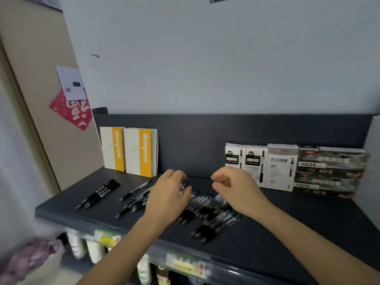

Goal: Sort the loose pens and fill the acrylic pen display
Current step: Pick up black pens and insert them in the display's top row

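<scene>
A blurred pile of loose black and clear pens [207, 210] lies on the middle of the dark shelf [287, 233]. Left of it, a tidy bundle of black pens [100, 192] lies slanted, with a few single pens [134, 190] beside it. My left hand [166, 200] is on the pile's left part, fingers curved down among the pens; whether it grips any is unclear. Just above the pile's right side, my right hand [236, 190] hovers with loosely curled fingers, thumb near forefinger, nothing visible in it. I can make out no acrylic display.
Two orange-and-white notebooks [131, 151] lean against the shelf's back at left. White pen boxes [259, 165] and dark wrapped packs [329, 169] stand at back right. Goods with price labels [102, 239] fill the shelf below, and a pale bag [30, 262] sits at lower left.
</scene>
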`<state>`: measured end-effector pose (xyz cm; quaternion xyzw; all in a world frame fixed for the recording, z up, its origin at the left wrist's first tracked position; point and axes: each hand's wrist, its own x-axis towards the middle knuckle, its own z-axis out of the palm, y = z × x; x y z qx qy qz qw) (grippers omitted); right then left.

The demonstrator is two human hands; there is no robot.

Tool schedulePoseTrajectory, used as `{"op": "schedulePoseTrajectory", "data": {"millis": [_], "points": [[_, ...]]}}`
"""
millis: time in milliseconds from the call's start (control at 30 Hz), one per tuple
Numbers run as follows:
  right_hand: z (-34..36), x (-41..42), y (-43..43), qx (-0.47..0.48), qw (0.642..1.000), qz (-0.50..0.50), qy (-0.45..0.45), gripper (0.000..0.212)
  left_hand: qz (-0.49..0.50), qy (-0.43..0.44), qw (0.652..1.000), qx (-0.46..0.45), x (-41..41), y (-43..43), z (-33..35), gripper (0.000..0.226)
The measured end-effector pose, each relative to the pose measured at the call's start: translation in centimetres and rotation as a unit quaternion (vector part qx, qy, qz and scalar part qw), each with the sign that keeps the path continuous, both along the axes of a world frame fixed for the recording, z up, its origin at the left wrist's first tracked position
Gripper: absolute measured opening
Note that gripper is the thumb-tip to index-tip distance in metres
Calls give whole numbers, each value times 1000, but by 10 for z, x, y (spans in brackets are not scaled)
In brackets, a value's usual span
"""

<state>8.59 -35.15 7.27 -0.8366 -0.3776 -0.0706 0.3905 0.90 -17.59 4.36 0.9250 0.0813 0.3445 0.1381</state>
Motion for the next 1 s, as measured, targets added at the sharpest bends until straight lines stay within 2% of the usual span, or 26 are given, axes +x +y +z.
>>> {"op": "schedulePoseTrajectory", "data": {"millis": [300,500,733,833,1000], "points": [[-28,-36,124,-46,997,28,57,19,105,74,990,-60,-59,148,-43,23],[-32,-34,171,-76,993,58,64,23,165,110,978,-67,-59,202,-61,25],[-43,-15,243,-74,987,96,102,24,266,160,947,-78,-45,282,-64,29],[-49,-16,276,-67,981,101,152,24,261,207,934,-127,-36,310,-68,31],[-66,-21,330,-79,975,79,192,27,200,256,937,-132,-18,337,-70,21]]}}
